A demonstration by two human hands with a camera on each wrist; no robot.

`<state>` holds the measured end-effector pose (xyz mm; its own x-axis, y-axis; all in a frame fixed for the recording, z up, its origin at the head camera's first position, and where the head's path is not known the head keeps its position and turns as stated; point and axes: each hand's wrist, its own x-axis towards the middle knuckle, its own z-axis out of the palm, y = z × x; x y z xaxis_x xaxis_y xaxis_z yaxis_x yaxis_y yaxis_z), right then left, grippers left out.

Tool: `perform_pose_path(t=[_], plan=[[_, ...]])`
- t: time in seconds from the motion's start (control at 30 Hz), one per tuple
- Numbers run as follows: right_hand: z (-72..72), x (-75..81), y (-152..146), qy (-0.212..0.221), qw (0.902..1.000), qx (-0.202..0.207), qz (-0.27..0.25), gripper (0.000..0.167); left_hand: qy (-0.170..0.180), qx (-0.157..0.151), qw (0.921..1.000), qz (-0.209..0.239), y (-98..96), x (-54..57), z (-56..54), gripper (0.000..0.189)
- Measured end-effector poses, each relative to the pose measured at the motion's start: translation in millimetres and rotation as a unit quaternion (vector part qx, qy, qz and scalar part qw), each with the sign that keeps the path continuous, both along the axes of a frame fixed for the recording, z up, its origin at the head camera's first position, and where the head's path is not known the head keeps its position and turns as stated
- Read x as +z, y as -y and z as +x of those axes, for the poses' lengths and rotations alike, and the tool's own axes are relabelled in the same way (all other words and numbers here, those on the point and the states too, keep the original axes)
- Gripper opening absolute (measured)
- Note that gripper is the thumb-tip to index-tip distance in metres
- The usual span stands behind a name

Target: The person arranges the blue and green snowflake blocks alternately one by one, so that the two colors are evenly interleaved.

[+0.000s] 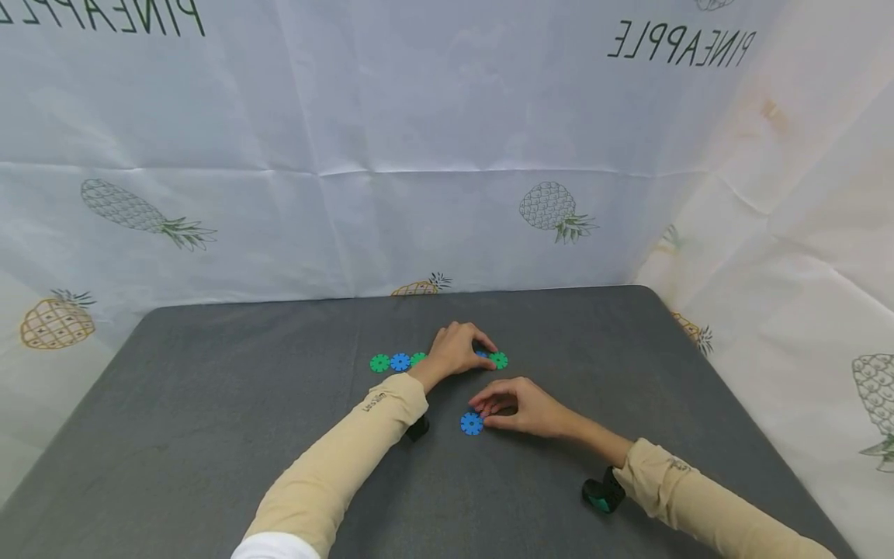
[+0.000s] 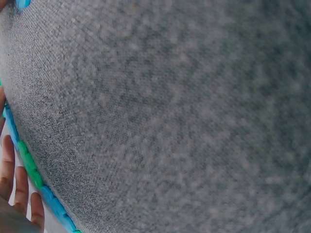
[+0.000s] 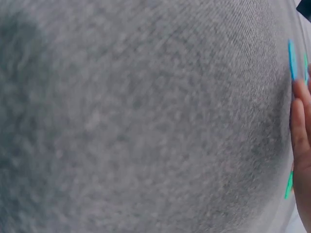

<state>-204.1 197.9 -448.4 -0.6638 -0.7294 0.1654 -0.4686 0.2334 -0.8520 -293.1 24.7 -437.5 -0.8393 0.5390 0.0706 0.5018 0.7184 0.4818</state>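
A row of notched plastic discs lies across the grey table. A green disc (image 1: 379,363) and a blue disc (image 1: 400,362) show at its left end. My left hand (image 1: 452,349) reaches over the row and hides its middle. Its thumb and index finger pinch the green end disc (image 1: 499,360) at the right, beside a partly covered blue one. Nearer to me, my right hand (image 1: 527,407) holds a single blue disc (image 1: 471,423) at its right edge, between thumb and fingers. In the left wrist view, the row's green section (image 2: 30,165) runs beside the fingers.
The grey table (image 1: 230,435) has rounded far corners. Behind it hangs a white cloth (image 1: 419,225) printed with pineapples, and another stretch of it runs along the right side. A black wrist device (image 1: 604,493) sits under the right forearm.
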Motion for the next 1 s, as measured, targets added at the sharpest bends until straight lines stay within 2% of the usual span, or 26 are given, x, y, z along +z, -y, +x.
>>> perform_pose_path(t=[0.43,0.57,0.7,1.0], plan=[[-0.6,-2.2,6.8,0.043,0.9972,0.056,-0.023,0.023,0.004,0.003,1.0,0.001,-1.3,0.6,0.3,0.024],[1.4,-2.2,8.6,0.083,0.9928,0.079,-0.038,0.023,0.007,0.005,1.0,0.0,-1.3,1.1,1.3,0.024],[3.5,-2.8,8.7,0.121,0.9877,0.084,-0.054,0.023,0.002,0.006,1.0,-0.001,-0.9,0.4,1.3,0.024],[10.3,2.5,-2.2,0.107,0.9875,0.099,-0.059,0.021,0.009,0.004,1.0,-0.001,0.1,-0.4,0.2,0.023]])
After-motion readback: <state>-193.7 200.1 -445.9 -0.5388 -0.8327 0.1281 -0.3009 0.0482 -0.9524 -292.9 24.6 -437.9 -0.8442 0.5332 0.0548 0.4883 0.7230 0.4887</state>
